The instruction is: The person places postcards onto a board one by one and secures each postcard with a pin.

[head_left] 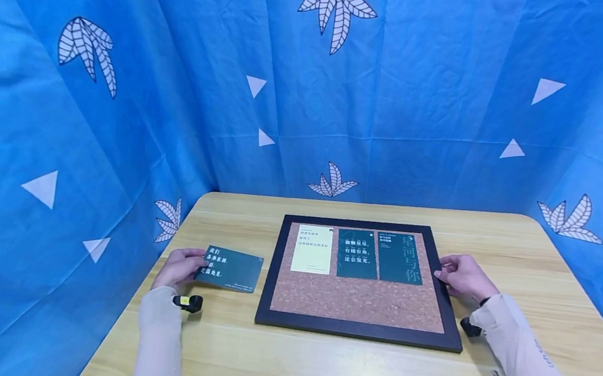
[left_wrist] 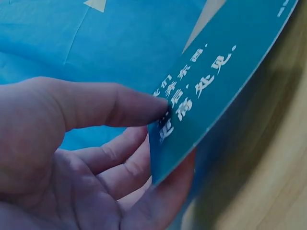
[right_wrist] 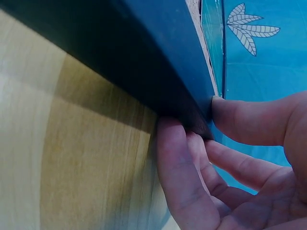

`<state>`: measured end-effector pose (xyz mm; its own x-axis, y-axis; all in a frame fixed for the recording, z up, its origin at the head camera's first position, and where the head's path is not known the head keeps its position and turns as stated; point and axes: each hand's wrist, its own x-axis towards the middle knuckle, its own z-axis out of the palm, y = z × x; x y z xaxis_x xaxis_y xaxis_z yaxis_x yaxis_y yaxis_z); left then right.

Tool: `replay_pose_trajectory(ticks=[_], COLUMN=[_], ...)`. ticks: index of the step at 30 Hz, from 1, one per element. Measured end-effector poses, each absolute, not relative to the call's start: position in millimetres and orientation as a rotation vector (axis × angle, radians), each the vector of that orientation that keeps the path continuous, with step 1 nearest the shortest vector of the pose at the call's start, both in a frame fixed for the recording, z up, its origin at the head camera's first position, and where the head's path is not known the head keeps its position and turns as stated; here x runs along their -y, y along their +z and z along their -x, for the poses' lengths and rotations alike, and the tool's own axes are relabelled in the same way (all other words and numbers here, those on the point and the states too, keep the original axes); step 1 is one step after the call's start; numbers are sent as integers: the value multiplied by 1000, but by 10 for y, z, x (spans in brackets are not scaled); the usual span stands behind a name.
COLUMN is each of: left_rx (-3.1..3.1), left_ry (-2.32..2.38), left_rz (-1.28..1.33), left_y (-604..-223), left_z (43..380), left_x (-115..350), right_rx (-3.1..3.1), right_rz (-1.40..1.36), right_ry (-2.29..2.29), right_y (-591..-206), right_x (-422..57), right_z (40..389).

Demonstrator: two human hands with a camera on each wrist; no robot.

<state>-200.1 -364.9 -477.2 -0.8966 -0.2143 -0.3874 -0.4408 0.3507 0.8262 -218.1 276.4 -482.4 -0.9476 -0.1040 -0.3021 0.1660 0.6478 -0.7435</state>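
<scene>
My left hand (head_left: 176,265) pinches a dark green card (head_left: 238,271) with white lettering by its left edge. In the left wrist view the thumb (left_wrist: 136,108) lies on the printed face, and the fingers are behind the card. The card is held to the left of a black-framed cork board (head_left: 358,329). My right hand (head_left: 467,276) grips the board's right edge. In the right wrist view its thumb (right_wrist: 259,120) is on the frame's face and its fingertips are against the outer side, close to the table.
Side by side along the board's upper part are a pale yellow-green card (head_left: 311,260), a dark green card (head_left: 356,270) and another dark green card (head_left: 395,267). Bare cork shows below them. The wooden table (head_left: 315,363) ends at a blue patterned curtain (head_left: 428,103) behind and beside it.
</scene>
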Motion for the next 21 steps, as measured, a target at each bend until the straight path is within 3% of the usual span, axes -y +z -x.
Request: replay_pose_trajectory(ticks=[21], left_rx=[-2163], left_ry=[1997], left_rz=[452], left_y=[-4576], left_z=[1979], left_x=[3664], right_rx=[-2549], right_rz=[-35], right_ry=[-1206], right_y=[-4822], right_x=[-2773], right_z=[2190])
